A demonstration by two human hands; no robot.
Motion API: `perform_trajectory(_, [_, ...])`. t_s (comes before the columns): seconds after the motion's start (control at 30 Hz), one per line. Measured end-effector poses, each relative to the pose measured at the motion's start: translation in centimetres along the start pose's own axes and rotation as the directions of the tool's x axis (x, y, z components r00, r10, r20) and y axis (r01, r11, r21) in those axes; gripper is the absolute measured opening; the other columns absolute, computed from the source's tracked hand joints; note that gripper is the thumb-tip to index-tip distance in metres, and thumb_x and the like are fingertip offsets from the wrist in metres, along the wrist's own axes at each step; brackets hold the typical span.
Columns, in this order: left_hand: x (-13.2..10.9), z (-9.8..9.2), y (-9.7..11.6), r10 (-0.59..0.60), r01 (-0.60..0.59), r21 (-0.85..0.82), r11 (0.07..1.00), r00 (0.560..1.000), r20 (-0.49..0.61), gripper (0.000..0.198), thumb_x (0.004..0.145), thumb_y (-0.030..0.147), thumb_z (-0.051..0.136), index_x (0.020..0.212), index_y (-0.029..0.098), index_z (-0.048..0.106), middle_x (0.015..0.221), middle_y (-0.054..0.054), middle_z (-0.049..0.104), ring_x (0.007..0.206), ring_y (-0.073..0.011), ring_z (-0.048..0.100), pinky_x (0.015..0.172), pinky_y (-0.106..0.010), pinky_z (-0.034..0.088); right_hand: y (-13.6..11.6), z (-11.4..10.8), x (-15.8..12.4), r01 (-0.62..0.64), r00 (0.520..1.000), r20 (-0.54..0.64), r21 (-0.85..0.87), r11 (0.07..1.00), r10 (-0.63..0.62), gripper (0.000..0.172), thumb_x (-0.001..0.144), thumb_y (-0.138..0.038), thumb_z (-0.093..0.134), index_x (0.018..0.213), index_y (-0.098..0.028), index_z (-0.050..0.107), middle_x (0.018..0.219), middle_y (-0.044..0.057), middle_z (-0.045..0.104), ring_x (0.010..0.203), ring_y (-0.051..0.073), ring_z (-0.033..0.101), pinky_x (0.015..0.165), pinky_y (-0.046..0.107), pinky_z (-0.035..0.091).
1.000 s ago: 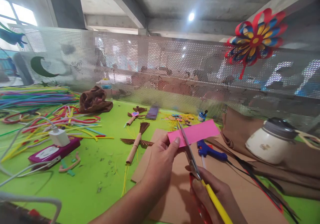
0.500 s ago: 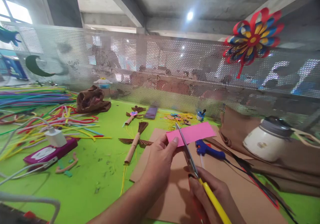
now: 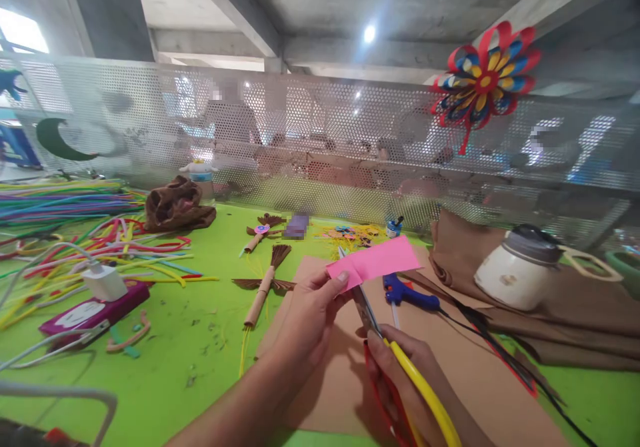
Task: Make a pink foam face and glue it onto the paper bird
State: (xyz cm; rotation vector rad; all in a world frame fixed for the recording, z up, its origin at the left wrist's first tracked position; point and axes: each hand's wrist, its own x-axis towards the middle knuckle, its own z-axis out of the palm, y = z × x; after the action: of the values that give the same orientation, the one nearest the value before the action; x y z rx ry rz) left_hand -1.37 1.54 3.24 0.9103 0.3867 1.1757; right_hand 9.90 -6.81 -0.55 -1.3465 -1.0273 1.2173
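Between the thumb and fingers of my left hand (image 3: pixel 314 307) is the left end of a pink paper strip (image 3: pixel 387 260). My right hand (image 3: pixel 405 367) grips a pair of scissors (image 3: pixel 367 314) with yellow and red handles. Their blades lie at the paper near my left thumb, mostly beneath it, and a tip shows past its upper edge. A slit line runs part way across the strip there. Both hands are above a brown cardboard sheet (image 3: pixel 330 394). A blue glue gun (image 3: pixel 410 294) lies just beyond my right hand.
Left of my hands lies a brown paper roll figure (image 3: pixel 260 297), with a smaller one (image 3: pixel 257 237) behind it. A purple power strip (image 3: pixel 95 310) and coloured pipe cleaners (image 3: pixel 120 247) are at left. A lidded white jar (image 3: pixel 515 270) stands on brown fabric (image 3: pixel 455 250) at right.
The scissors have slid lower, with the blades now mostly under the paper and the handles spread wider. A slit line now shows in the strip. The whole view has shifted slightly.
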Motion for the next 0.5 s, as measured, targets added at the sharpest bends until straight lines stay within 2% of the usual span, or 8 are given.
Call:
perform_trajectory(0.13, [0.7, -0.8, -0.1, -0.019, 0.020, 0.019, 1.000, 0.999, -0.049, 0.013, 0.075, 0.018, 0.068, 0.084, 0.010, 0.069, 0.090, -0.009, 0.066, 0.079, -0.0141, 0.059, 0.078, -0.027, 0.049, -0.4, -0.1, -0.1, -0.008, 0.999, 0.035, -0.016, 1.000, 0.008, 0.045, 0.074, -0.062, 0.053, 0.076, -0.016, 0.050, 0.047, -0.008, 0.042, 0.033, 0.002, 0.031, 0.030, 0.014, 0.026])
perform_trajectory(0.23, [1.3, -1.3, -0.1, -0.019, 0.024, 0.048, 0.999, 0.994, -0.107, 0.012, 0.078, 0.017, 0.065, 0.088, 0.010, 0.065, 0.095, -0.007, 0.064, 0.084, -0.0149, 0.059, 0.078, -0.031, 0.049, -0.6, -0.3, -0.1, -0.015, 0.996, 0.083, -0.031, 0.999, 0.018, 0.046, 0.076, -0.062, 0.049, 0.065, -0.017, 0.046, 0.042, -0.008, 0.043, 0.031, 0.003, 0.034, 0.030, 0.014, 0.027])
perform_trajectory(0.4, [2.4, -2.1, 0.4, 0.010, 0.008, 0.076, 0.997, 0.971, -0.238, 0.016, 0.086, 0.022, 0.056, 0.099, 0.012, 0.058, 0.100, -0.006, 0.060, 0.086, -0.0167, 0.060, 0.073, -0.035, 0.052, -0.9, -0.5, -0.5, -0.041, 0.982, 0.185, -0.032, 0.999, 0.046, 0.048, 0.079, -0.061, 0.045, 0.072, -0.015, 0.053, 0.045, -0.006, 0.047, 0.031, 0.003, 0.037, 0.030, 0.014, 0.028])
perform_trajectory(0.5, [3.3, -2.8, 1.1, 0.050, -0.027, 0.069, 0.997, 0.930, -0.364, 0.022, 0.088, 0.027, 0.054, 0.105, 0.013, 0.056, 0.102, -0.006, 0.059, 0.084, -0.0167, 0.060, 0.071, -0.034, 0.052, -1.1, -0.8, -1.2, -0.061, 0.965, 0.252, -0.053, 0.997, 0.073, 0.049, 0.079, -0.060, 0.046, 0.079, -0.012, 0.057, 0.049, -0.004, 0.052, 0.030, 0.003, 0.039, 0.029, 0.014, 0.029])
